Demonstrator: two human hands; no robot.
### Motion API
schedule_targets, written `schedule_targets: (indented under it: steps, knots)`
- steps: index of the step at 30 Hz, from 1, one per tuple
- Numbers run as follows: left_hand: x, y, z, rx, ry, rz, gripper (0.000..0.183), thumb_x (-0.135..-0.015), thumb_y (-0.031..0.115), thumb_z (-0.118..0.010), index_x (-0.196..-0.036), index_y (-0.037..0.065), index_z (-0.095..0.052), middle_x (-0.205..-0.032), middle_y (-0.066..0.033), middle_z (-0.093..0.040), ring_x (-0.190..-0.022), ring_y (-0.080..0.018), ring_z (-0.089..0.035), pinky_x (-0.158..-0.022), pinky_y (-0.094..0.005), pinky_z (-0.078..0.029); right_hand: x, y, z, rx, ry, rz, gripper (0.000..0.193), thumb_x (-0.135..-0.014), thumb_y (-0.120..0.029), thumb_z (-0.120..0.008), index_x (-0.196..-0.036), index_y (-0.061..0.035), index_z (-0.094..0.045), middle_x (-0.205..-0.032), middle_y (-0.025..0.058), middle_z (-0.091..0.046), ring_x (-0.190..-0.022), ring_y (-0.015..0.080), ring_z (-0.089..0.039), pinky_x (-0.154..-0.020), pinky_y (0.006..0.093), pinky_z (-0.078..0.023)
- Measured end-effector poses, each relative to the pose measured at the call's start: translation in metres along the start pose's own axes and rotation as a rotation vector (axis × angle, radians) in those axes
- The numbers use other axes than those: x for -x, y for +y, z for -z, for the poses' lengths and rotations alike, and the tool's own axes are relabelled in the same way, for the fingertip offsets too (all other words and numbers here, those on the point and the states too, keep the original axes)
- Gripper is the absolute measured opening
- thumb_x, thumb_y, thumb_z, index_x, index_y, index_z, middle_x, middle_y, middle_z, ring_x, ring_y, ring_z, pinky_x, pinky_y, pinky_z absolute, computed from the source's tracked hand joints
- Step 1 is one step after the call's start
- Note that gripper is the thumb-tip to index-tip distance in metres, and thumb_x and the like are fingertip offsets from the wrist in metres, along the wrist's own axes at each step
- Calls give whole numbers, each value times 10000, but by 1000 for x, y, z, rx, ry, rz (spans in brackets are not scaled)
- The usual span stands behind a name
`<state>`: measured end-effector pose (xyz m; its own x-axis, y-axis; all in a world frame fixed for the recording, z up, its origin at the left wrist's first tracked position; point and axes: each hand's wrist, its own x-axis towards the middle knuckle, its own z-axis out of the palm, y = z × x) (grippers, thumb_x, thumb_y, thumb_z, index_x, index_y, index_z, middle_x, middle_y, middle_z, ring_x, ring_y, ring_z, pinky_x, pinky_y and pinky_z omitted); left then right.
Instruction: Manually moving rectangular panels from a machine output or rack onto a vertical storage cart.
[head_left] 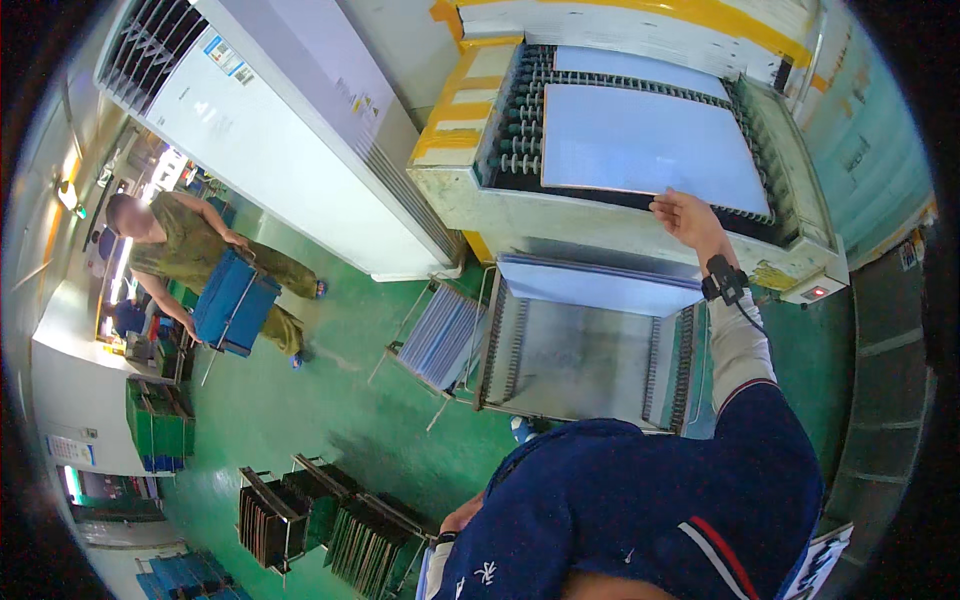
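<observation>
My right hand (pixel 688 220) reaches up to the front edge of a pale, thin rectangular panel (pixel 645 140), fingers closed at that edge. The panel lies across the rollers (pixel 520 145) of a conveyor machine, and part of a second panel (pixel 640 70) shows behind it. Below the machine's outlet stands a metal rack (pixel 580 360) with slotted sides, several pale panels (pixel 590 280) leaning at its far side. My left hand (pixel 462 512) is low beside my body, mostly covered by my sleeve and torso; its fingers do not show clearly.
Left of the rack, a smaller rack (pixel 440 335) holds several upright panels. Racks of dark boards (pixel 365 545) stand on the green floor (pixel 340 400) at lower left. A tall white cabinet unit (pixel 290 130) rises left of the machine. Further left, a co-worker (pixel 190 240) carries a blue rack (pixel 235 305).
</observation>
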<state>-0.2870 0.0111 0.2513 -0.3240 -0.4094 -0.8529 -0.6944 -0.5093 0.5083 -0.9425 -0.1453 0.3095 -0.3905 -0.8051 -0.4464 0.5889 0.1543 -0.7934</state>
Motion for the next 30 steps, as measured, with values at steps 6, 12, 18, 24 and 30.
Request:
schedule_targets:
  steps: [6,12,18,24,30]
  knots:
    - [-19,-18,7,-299,-81,-87,534,-885,420,-494,-1361,188,-421,-1075,-1,-599,-866,-170,-576,-762,-334,-477,19,-8,-26,359,-8,345,256,-899,-242,-518,-1005,-23,-595,-930,93,-653,-789,143,-608,-701,250,-485]
    - [-80,-111,-1,389,-41,85,392,-903,175,-527,-1270,41,-497,-1113,-80,-612,-971,-204,-579,-870,-328,-461,17,26,-32,602,-119,286,246,-911,-259,-512,-991,-54,-620,-925,64,-648,-784,108,-598,-676,218,-455]
    - [-74,-107,-7,489,-226,31,546,-866,306,-572,-1328,59,-418,-1025,-26,-595,-832,-139,-540,-736,-280,-446,0,124,-8,1325,-7,489,218,-832,-196,-600,-950,-15,-625,-881,102,-636,-838,208,-595,-757,336,-462]
    - [-55,-86,-2,468,-283,-9,758,-823,499,-610,-1408,113,-320,-928,47,-574,-665,-65,-499,-575,-234,-436,41,152,-26,1551,47,667,270,-738,-156,-672,-970,-30,-614,-1076,144,-554,-1034,344,-500,-888,418,-407]
    - [-51,-83,-2,304,-275,-28,772,-826,606,-504,-1439,196,-274,-1104,-18,-539,-794,-136,-496,-609,-297,-439,51,172,-25,1695,63,789,390,-726,-111,-662,-1095,-39,-559,-1125,138,-528,-1051,335,-489,-895,426,-402]
